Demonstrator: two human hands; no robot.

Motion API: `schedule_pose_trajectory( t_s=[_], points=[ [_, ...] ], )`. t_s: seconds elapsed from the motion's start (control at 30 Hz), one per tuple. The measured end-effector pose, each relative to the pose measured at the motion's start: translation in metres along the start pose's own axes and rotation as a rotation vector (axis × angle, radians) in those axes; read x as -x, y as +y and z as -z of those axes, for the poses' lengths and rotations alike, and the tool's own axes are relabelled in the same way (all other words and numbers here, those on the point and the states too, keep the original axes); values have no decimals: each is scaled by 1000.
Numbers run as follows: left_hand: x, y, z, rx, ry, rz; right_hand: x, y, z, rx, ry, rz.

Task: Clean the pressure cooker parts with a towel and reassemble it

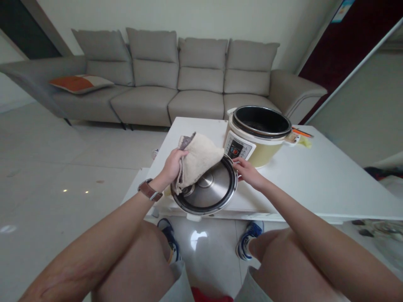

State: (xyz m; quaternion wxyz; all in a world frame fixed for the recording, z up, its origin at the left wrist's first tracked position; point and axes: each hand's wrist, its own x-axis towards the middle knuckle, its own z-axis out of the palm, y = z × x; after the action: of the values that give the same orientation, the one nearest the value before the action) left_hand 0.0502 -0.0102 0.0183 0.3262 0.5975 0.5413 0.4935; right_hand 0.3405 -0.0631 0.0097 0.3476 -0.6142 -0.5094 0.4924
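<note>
My left hand (173,164) is closed on a beige cloth (198,159) and presses it onto the inner face of a round metal cooker lid (210,191). The lid is tilted toward me at the near edge of the white table (315,176). My right hand (247,170) grips the lid's right rim with its fingers curled. Just behind the lid stands a yellow and white pressure cooker (256,140), uncovered, with its dark inner pot showing. A brown watch (149,189) is on my left wrist.
Orange and yellow items (302,136) lie behind the cooker on the table. A grey sectional sofa (176,79) with an orange cushion (75,82) stands beyond. My knees and blue shoes (248,239) are under the table edge on a glossy tiled floor.
</note>
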Motion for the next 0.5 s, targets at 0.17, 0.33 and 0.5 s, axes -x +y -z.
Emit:
schedule_pose_trajectory(
  t_s=[0.17, 0.33, 0.5],
  points=[
    [4, 8, 5, -1, 77, -171, 0, -1, 0, -7, 3, 6],
    [36, 20, -22, -404, -487, -400, -2, -1, -1, -31, 12, -5],
    [56, 20, -46, -576, -755, -537, -4, 4, -1, -78, 18, -23]
  ],
)
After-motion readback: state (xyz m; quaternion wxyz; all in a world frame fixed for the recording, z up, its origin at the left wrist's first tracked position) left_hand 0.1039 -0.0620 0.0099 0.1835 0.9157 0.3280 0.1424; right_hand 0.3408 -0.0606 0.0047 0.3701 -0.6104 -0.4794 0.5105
